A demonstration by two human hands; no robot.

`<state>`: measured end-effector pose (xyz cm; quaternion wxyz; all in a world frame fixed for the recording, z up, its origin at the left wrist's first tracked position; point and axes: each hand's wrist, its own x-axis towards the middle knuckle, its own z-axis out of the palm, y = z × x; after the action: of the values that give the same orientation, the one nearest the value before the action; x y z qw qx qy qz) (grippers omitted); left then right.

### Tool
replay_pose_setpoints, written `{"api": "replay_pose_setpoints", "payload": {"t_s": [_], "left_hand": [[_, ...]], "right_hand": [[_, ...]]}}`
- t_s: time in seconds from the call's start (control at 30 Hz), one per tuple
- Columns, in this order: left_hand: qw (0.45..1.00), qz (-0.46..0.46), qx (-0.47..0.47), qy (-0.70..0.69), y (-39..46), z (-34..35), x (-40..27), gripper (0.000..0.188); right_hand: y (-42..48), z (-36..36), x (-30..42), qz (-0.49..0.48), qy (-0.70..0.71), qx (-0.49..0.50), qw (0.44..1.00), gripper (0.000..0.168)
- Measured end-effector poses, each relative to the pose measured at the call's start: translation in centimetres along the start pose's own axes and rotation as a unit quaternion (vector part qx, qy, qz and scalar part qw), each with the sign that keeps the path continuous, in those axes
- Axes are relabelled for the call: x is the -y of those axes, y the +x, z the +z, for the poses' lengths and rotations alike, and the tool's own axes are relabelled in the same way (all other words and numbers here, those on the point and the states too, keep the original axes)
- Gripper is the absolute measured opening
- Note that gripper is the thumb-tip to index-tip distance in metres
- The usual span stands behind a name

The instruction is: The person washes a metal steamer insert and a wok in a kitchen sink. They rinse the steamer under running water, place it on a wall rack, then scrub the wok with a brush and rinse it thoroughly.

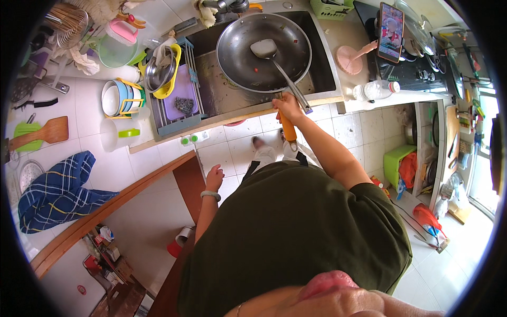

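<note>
My right hand point(289, 107) is wrapped around the orange handle point(288, 128) of a metal wok point(241, 57), just below the rim. The wok rests over the sink point(210, 65), with small red and green food bits stuck inside. A metal wok spatula point(264, 48) lies in it, its blade near the middle and its long handle sticking out over the rim beside my right hand. My left hand point(215, 178), with a bracelet at the wrist, hangs low in front of the counter. It holds nothing, and its fingers are loosely bent.
Left of the wok, a drying rack point(200, 95) carries a purple tray point(174, 83) with a steel-wool scrubber point(184, 105). Stacked bowls point(115, 99) stand farther left. A plastic bottle point(374, 91) lies right of the sink, near a phone point(390, 33) on a pink stand point(349, 60).
</note>
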<state>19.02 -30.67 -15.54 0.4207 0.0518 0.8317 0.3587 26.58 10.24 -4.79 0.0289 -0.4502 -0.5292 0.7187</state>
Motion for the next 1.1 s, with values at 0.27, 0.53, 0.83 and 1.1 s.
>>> {"api": "replay_pose_setpoints", "payload": {"t_s": [0.27, 0.53, 0.83, 1.1], "left_hand": [[0.997, 0.054, 0.006, 0.062, 1.8, -0.8, 1.1, 0.031], [0.993, 0.050, -0.003, 0.104, 2.1, -1.1, 2.9, 0.029], [0.999, -0.003, 0.027, 0.036, 3.4, -3.7, -1.9, 0.030], [0.886, 0.429, -0.133, -0.115, -0.8, -20.6, -34.4, 0.034]], "right_hand": [[-1.3, 2.0, 0.9, 0.003, -0.137, -0.079, 0.987, 0.028], [-1.2, 2.3, 0.5, 0.024, -0.171, -0.069, 0.983, 0.030], [-0.3, -0.9, -0.3, -0.090, -0.509, -0.045, 0.855, 0.043], [-2.6, 0.6, 6.5, -0.293, -0.394, -0.062, 0.869, 0.032]]}}
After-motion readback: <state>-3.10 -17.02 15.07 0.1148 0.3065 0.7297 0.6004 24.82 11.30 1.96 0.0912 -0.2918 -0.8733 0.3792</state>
